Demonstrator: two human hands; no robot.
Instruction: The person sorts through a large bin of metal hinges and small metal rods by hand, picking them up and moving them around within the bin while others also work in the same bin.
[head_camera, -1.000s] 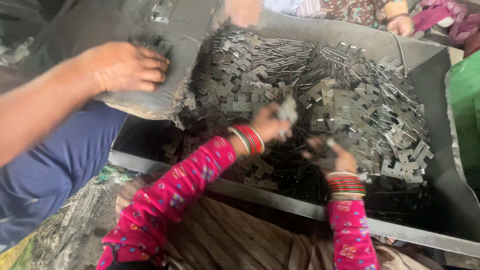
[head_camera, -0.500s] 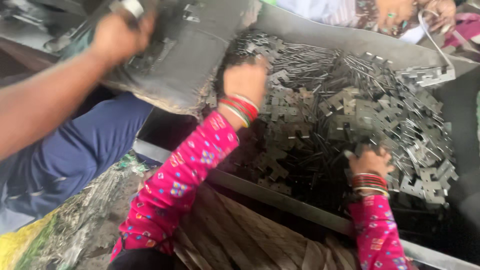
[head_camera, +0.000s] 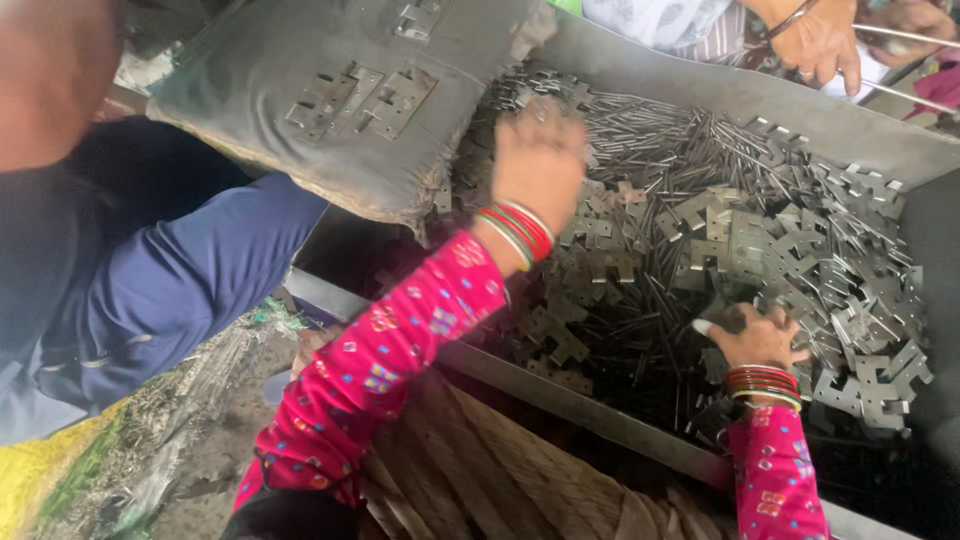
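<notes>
I am wearing bright pink sleeves (head_camera: 400, 350) dotted with small coloured squares, and red-and-gold bangles (head_camera: 512, 232) are stacking at both wrists.

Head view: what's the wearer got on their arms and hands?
Both arms wear long bright pink sleeves with a small multicoloured dotted print. The left hand has a stack of red and pale bangles at the wrist; the right hand has a similar stack of red bangles. Both hands are bare, no gloves.

flat grey metal brackets (head_camera: 760, 250) heaped in bin (head_camera: 700, 85).
</notes>
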